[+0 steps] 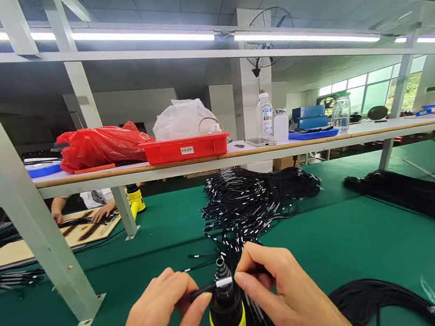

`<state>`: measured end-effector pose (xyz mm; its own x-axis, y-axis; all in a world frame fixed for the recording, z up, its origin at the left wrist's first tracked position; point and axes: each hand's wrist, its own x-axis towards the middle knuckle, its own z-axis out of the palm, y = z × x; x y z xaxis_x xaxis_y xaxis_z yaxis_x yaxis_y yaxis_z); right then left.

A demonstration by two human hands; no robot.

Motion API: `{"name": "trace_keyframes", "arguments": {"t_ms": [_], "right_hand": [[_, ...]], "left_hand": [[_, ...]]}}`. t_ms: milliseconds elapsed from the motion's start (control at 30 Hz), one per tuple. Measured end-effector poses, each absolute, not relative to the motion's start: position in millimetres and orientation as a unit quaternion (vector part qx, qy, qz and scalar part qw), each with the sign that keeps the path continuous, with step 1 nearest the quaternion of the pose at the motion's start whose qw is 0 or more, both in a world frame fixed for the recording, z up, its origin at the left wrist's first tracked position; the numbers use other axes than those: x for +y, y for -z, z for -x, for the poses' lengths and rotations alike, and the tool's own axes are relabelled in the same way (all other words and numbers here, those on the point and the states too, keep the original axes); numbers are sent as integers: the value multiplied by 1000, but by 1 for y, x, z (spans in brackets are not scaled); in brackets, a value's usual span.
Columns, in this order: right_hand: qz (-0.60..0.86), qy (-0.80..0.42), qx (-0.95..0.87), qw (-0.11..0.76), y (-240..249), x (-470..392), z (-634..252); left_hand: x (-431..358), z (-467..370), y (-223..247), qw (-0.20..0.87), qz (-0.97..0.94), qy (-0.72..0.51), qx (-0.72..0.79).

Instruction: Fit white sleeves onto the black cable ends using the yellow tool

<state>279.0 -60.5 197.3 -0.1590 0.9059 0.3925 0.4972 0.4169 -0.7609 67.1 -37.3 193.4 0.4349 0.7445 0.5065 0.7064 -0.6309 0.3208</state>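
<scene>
Head: thin black cable (207,288) w/ white band (224,282), pinched btwn both hands.

Bare left hand (159,319), no glove, no ring, no watch visible; wrist bare to frame edge, no sleeve showing. Bare right hand (290,296) likewise: ungloved, unadorned, short trimmed nails, forearm bare toward lower frame edge.

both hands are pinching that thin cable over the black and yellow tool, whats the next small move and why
Probably lower the cable's white-sleeved section onto the black tip of the yellow tool. The left hand and right hand pinch the cable level on either side of the sleeve, which sits right in front of the tip.
</scene>
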Motion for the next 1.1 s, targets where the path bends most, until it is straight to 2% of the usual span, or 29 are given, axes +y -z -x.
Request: {"name": "trace_keyframes", "arguments": {"t_ms": [200,400,1100], "right_hand": [[492,-226,-729,419,-192,-39,-281],[499,-216,-732,410,-187,-25,-282],[525,-189,-727,400,-181,-11,-280]], "left_hand": [[-14,-76,-187,152,-794,-330,487],[-4,-79,-180,225,-761,-333,509],[11,-79,-179,188,-767,-323,521]]}}
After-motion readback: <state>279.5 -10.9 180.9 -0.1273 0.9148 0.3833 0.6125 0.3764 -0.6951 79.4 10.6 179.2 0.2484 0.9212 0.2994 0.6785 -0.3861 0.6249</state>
